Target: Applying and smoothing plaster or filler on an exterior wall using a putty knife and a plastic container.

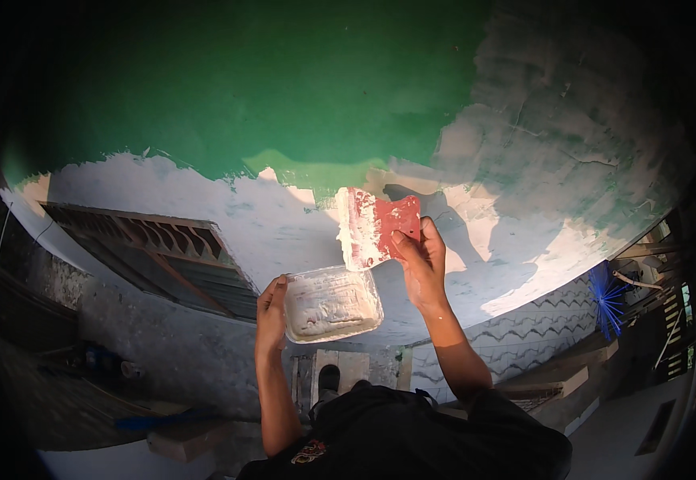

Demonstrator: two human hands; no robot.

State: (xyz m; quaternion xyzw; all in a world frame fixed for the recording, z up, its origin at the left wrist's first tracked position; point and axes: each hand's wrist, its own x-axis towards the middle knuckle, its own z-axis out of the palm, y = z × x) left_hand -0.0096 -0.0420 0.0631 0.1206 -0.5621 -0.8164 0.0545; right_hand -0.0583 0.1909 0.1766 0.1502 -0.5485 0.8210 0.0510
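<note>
Nearest, the left hand point(271, 310) grips a clear putty tray point(333, 304), the right hand point(420, 260) just beyond clasps a loaded red scraper point(376, 226), best pressed flat against the far green wall point(284, 88).

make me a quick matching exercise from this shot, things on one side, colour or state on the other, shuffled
Things
1. scraper
2. tray
3. upper wall
4. left hand

Colour or state
A. green paint, not yet covered
B. red blade smeared with white putty, held in the right hand
C. clear plastic, filled with white putty
D. holding the tray by its left edge

Pairs: 1-B, 2-C, 3-A, 4-D
</note>
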